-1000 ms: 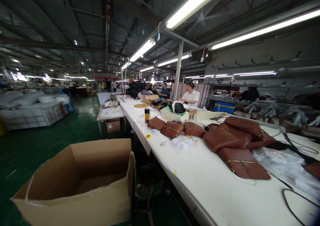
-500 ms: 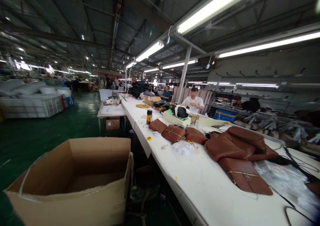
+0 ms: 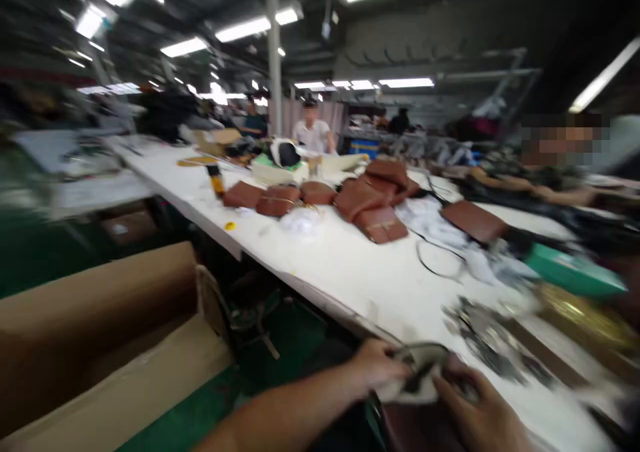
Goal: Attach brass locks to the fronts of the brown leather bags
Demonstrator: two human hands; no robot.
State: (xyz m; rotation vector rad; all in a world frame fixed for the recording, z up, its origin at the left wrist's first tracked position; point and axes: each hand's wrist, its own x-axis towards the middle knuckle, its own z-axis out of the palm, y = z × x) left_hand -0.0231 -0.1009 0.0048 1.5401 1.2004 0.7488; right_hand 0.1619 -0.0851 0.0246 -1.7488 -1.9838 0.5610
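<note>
At the table's near edge, both hands are on a dark brown bag (image 3: 413, 427) with its mouth spread and a pale lining showing. My left hand (image 3: 381, 365) grips the left side of the opening, fingers closed on the rim. Across from it, my right hand (image 3: 477, 405) is closed on the right side, thumb near the lining. Motion blur hides the finer details. On the table beyond my right hand lies a blurred heap of metallic-looking parts (image 3: 493, 339).
Several brown bags (image 3: 383, 224) lie along the white table (image 3: 320, 285), near clear plastic bags (image 3: 425, 217) and a green package (image 3: 575, 269). To the left stands a large open cardboard box (image 3: 150, 392). Across the table, a person's forearms (image 3: 560, 193) rest over dark material.
The view has swung right and downward. Both my hands and the bag they hold have come into sight, along with the person at the right and more of the near table.
</note>
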